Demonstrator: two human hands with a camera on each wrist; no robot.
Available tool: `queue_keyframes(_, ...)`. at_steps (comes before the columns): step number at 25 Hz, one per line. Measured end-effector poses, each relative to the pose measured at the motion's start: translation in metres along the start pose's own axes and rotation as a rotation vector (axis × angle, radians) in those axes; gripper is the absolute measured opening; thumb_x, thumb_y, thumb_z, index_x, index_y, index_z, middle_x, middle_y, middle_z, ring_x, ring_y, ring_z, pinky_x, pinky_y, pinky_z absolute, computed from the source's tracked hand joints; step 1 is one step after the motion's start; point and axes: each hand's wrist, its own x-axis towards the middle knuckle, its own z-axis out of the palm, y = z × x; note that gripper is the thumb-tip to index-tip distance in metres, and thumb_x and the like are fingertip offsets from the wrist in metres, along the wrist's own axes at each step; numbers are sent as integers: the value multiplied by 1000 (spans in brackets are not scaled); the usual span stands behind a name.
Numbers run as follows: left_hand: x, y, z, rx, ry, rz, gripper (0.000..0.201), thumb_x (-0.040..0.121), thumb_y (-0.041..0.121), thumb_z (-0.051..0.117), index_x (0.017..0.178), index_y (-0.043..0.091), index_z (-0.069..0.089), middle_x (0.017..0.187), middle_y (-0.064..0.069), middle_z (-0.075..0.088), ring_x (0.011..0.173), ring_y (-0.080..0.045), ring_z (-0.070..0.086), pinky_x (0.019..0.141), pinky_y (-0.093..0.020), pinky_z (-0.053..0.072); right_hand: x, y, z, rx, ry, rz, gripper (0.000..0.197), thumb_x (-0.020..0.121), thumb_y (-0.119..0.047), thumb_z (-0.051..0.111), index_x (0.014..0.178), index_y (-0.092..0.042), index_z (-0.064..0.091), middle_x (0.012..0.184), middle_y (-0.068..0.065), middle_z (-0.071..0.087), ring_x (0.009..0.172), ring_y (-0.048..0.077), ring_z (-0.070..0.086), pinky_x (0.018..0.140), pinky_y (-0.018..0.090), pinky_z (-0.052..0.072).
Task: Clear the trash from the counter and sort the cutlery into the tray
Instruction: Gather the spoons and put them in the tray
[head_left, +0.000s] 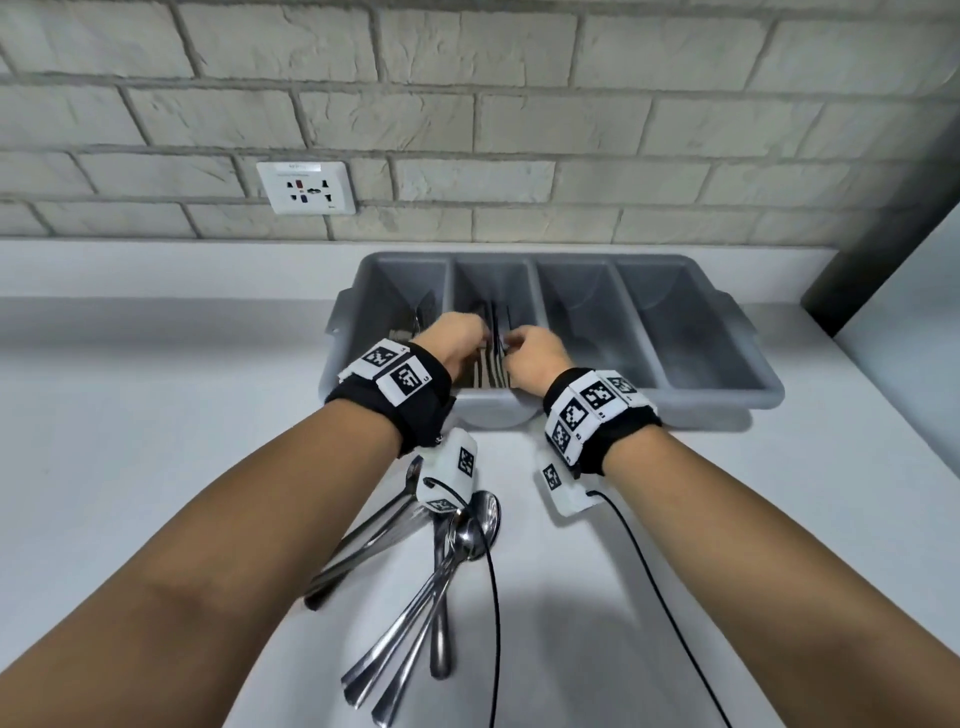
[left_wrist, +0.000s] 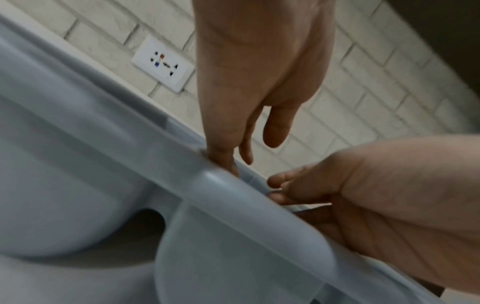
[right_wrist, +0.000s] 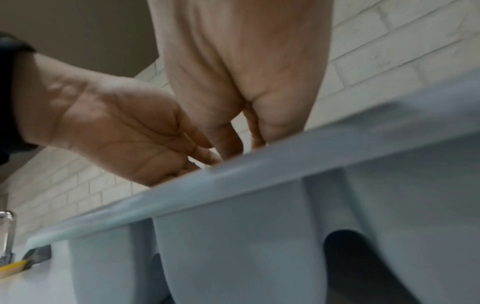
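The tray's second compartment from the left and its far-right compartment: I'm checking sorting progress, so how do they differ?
The second compartment holds dark-handled cutlery lying lengthwise; the far-right compartment shows only its bare grey floor. Both hands, left hand and right hand, reach into the second compartment; none is at the far-right one. Both are sections of the same grey tray. Spoons lie unsorted on the counter.

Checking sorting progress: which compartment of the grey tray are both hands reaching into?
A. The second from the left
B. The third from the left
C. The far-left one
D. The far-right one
A: in the head view the left hand and right hand meet over the second compartment from the left of the tray, among dark-handled cutlery.
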Motion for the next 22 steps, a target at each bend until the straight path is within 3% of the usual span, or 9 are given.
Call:
queue_keyframes(3, -33, -8, -12, 38, -20, 28, 21, 90, 7, 46, 74, 16, 56, 70, -3, 48, 58, -18, 47, 56, -23, 36, -23, 12, -10, 227, 97, -84, 35, 83, 1, 53, 117, -5, 59, 109, 8, 61, 101, 16, 56, 94, 24, 43)
queue_keyframes(6, -71, -30, -29, 227, -13, 114, 16, 90, 16, 52, 102, 17, 62, 85, -1, 60, 73, -15, 58, 59, -24, 41, -58, 25, -13, 301, 135, -181, 32, 85, 2, 54, 115, -4, 58, 103, 3, 55, 94, 13, 53, 93, 23, 45)
queue_keyframes(9, -107, -62, -42, 349, 49, 127, 9, 89, 21, 54, 93, 20, 62, 90, -2, 60, 79, -17, 56, 55, -21, 37, -90, 43, -3, 188, 61, -266, 30, 85, 1, 53, 114, -6, 58, 104, 2, 53, 94, 15, 53, 92, 27, 48)
queue_keyframes(11, -127, -86, -44, 464, 51, 95, 11, 87, 23, 54, 80, 17, 60, 82, -5, 58, 72, -20, 53, 54, -23, 36, -105, 55, 8, 166, -24, -277, 28, 86, 1, 53, 113, -4, 58, 99, -1, 52, 92, 16, 52, 93, 32, 49)
queue_keyframes(13, -143, -112, -44, 665, 72, 36, 14, 85, 22, 53, 76, 13, 59, 75, -6, 55, 64, -19, 47, 53, -23, 35, -117, 64, 20, 141, -101, -237, 27, 86, -1, 52, 112, -4, 58, 94, -2, 51, 90, 17, 51, 87, 29, 46)
queue_keyframes(16, -156, -147, -39, 954, 140, -39, 17, 83, 21, 53, 86, 9, 64, 89, -8, 61, 83, -23, 57, 70, -26, 42, -124, 68, 37, 18, -259, -159, 35, 86, -7, 54, 121, -7, 54, 113, 10, 58, 104, 24, 55, 84, 23, 39)
queue_keyframes(18, -159, -160, -37, 1006, 159, -58, 19, 80, 23, 59, 92, 11, 67, 93, -6, 62, 100, -25, 61, 78, -28, 45, -124, 65, 48, -71, -311, -150, 44, 87, -9, 52, 131, -7, 46, 130, 15, 54, 119, 28, 52, 96, 26, 40)
queue_keyframes(20, -161, -166, -36, 994, 194, -42, 25, 77, 28, 64, 96, 12, 67, 99, -6, 65, 103, -24, 61, 81, -30, 46, -123, 59, 57, -113, -329, -160, 50, 87, -9, 51, 136, -6, 42, 138, 16, 49, 127, 29, 47, 104, 28, 37)
queue_keyframes(22, -159, -167, -36, 979, 199, -28, 29, 73, 32, 69, 96, 14, 66, 104, -5, 66, 101, -23, 61, 80, -30, 48, -122, 52, 64, -108, -309, -147, 45, 86, -5, 52, 130, -4, 49, 137, 15, 51, 126, 28, 48, 102, 26, 38)
